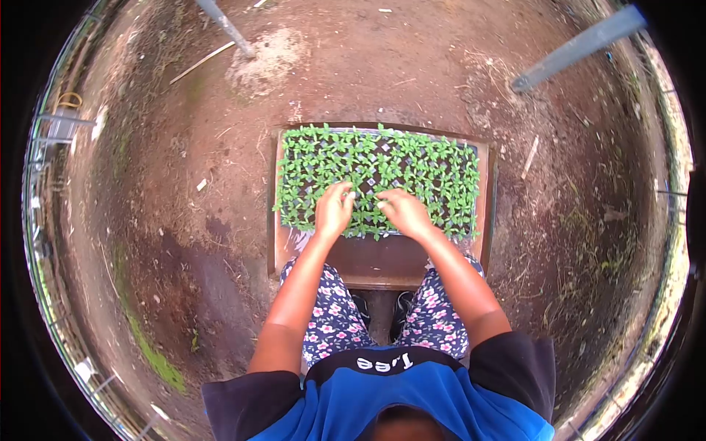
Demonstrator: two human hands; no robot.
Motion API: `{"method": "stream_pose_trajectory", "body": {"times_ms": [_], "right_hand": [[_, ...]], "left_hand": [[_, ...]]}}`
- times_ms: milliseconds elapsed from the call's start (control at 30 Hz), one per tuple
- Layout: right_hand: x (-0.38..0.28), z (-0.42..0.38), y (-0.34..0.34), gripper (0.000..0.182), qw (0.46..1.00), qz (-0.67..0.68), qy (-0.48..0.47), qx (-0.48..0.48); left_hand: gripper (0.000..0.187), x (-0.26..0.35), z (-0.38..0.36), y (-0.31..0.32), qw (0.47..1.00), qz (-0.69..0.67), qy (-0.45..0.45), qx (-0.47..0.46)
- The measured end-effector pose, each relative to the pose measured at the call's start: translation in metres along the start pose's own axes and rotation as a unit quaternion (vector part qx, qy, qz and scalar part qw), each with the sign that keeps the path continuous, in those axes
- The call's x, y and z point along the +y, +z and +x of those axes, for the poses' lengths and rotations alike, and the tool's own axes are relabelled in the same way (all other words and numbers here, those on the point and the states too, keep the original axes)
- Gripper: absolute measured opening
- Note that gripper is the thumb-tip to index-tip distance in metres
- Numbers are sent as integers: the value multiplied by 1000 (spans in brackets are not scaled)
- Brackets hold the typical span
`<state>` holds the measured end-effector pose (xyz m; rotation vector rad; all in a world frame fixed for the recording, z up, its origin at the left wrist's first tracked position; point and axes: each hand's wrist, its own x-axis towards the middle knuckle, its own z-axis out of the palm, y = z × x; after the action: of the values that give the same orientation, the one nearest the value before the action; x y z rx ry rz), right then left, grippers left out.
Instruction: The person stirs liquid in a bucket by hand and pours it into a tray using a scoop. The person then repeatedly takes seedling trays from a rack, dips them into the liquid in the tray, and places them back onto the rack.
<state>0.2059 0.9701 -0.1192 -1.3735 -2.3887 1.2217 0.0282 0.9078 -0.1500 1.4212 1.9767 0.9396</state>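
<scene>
A dark plug tray (370, 185) full of small green seedlings (305, 158) lies in front of me on a low brown table (375, 264). Over the near half of the tray, left of its middle, is my left hand (334, 209), with fingers curled in toward the thumb among the leaves. My right hand (406, 213) faces it a short way to the right, its thumb and forefinger drawn together in a pinch low over the plants. Whatever lies between the fingertips of either hand is too small to make out. Leaves hide most of the tray's cells.
Bare brown soil (198, 147) surrounds the table. Two grey posts stand beyond it, one at the far left (228, 29) and a thicker one at the far right (577, 50). My knees in flowered trousers (323, 309) are close to the table's near edge.
</scene>
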Motion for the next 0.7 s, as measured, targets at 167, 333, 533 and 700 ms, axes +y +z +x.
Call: {"method": "stream_pose_trajectory", "body": {"times_ms": [167, 333, 533, 700], "right_hand": [[12, -6, 19, 21, 995, -98, 0, -17], [18, 0, 8, 22, 994, -88, 61, 13], [18, 0, 15, 23, 994, -96, 56, -4], [21, 2, 16, 22, 994, -88, 57, -6]], "left_hand": [[19, 8, -13, 10, 996, 31, 1, -84], [22, -4, -8, 7, 997, 50, 2, -54], [18, 4, -9, 10, 998, 22, -12, -58], [18, 5, -9, 10, 997, 30, -12, -66]]}}
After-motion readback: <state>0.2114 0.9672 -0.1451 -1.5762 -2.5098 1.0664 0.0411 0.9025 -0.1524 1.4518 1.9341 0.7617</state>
